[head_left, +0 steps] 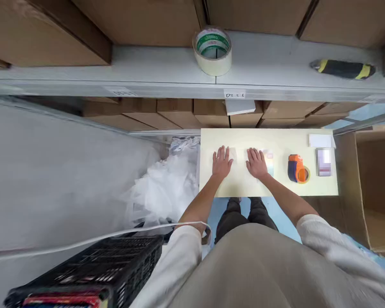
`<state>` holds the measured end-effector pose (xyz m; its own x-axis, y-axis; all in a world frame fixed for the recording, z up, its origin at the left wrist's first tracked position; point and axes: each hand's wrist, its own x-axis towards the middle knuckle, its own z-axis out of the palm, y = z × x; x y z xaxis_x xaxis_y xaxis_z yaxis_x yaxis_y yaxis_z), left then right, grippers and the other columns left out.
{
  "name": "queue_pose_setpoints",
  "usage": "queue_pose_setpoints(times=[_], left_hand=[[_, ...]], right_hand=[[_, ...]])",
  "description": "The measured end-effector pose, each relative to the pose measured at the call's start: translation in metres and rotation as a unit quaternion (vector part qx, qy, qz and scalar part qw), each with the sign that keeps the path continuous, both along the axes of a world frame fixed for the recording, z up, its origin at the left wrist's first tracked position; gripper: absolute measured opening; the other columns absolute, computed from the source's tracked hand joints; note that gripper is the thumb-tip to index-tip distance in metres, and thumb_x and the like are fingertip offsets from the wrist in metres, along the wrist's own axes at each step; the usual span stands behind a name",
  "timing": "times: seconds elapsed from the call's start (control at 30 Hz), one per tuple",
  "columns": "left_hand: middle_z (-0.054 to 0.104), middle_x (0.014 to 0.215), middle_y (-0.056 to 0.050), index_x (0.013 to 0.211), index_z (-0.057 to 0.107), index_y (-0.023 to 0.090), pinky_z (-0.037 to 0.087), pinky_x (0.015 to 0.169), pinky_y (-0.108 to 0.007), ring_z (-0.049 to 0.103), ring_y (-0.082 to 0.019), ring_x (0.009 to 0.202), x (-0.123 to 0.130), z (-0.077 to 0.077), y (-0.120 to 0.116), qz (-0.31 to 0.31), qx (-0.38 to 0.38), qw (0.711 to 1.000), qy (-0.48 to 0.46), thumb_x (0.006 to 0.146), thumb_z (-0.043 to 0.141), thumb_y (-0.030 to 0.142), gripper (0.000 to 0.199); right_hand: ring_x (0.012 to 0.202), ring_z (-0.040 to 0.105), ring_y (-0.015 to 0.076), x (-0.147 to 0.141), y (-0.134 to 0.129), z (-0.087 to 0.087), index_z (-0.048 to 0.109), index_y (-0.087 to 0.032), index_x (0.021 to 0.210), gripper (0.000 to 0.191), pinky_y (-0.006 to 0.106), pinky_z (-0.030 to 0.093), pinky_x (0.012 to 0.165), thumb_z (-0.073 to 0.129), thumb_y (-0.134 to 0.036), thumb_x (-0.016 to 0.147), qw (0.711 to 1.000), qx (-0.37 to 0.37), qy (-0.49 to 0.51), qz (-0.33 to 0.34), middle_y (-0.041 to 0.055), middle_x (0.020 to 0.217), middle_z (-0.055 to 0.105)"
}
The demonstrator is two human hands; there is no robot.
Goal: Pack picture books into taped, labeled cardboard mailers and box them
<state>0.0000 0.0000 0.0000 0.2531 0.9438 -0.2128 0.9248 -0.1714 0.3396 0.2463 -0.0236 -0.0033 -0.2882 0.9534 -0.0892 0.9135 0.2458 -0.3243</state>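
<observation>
Head view: our left hand and right hand lie flat, palms down, on the table; the colored packet beside our right looks light, bendy, best held by its edges.

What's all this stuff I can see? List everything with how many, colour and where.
Boxes: several, brown, upper shelf
Tape roll: one, pale, upper shelf
Handled tool: one, black-yellow, upper shelf
Shelving: grey, ahead
Lower boxes: several, brown, below
Small box: one, white, on them
Table: one, cream, centre
Printed item: one, multicoloured, by right hand
Tape dispenser: one, orange-navy, table
Slip: one, white, table's right
Pack: one, purplish, below slip
Open carton: one, brown, far right
Plastic heap: white, left of table
Crate: one, black, lower left
Cable: one, white, above crate
Wall: grey, left
Floor: blue, below
Left hand, right hand: bare, flat on table
</observation>
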Motion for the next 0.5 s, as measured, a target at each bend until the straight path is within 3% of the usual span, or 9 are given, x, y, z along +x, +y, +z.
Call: queue_pose_setpoints(times=[0.17,0.3,0.4,0.5], left_hand=[[0.018,0.186,-0.016,0.177,0.024,0.016,0.01,0.141,-0.06,0.01,-0.032,0.174,-0.004,0.007,-0.017,0.022,0.012,0.999,-0.036,0.115,0.034,0.048,0.071],[0.029,0.182,-0.021,0.172,0.035,0.016,0.016,0.14,-0.063,0.017,-0.035,0.173,-0.01,0.006,-0.045,0.084,0.012,0.995,-0.058,0.113,0.042,0.044,0.065],[0.035,0.178,-0.022,0.165,0.043,0.015,0.02,0.14,-0.062,0.022,-0.035,0.172,-0.015,0.003,-0.058,0.089,0.007,0.992,-0.092,0.111,0.047,0.034,0.057],[0.036,0.177,-0.022,0.161,0.045,0.016,0.029,0.138,-0.059,0.027,-0.033,0.17,-0.018,0.002,-0.062,0.094,0.014,0.985,-0.142,0.108,0.046,0.023,0.053]], right_hand=[[0.167,0.028,0.0375,0.0,0.003,0.003,0.03,-0.01,0.175,0.07,0.064,0.014,0.138,0.032,-0.04,0.113,1.0,-0.004,0.016,-0.001,0.0193,0.179,0.037],[0.166,0.028,0.0385,-0.001,0.006,0.013,0.032,-0.013,0.174,0.068,0.068,0.014,0.136,0.034,-0.036,0.111,0.999,-0.012,0.026,-0.014,0.0201,0.177,0.039],[0.165,0.026,0.0403,-0.011,0.003,0.026,0.035,-0.014,0.173,0.067,0.07,0.015,0.132,0.037,-0.029,0.108,1.0,-0.005,0.026,-0.012,0.0205,0.178,0.035],[0.152,0.042,0.04,-0.034,-0.007,0.037,0.046,-0.015,0.166,0.06,0.062,0.029,0.126,0.042,-0.027,0.108,0.999,-0.028,0.035,0.03,0.0219,0.167,0.049]])
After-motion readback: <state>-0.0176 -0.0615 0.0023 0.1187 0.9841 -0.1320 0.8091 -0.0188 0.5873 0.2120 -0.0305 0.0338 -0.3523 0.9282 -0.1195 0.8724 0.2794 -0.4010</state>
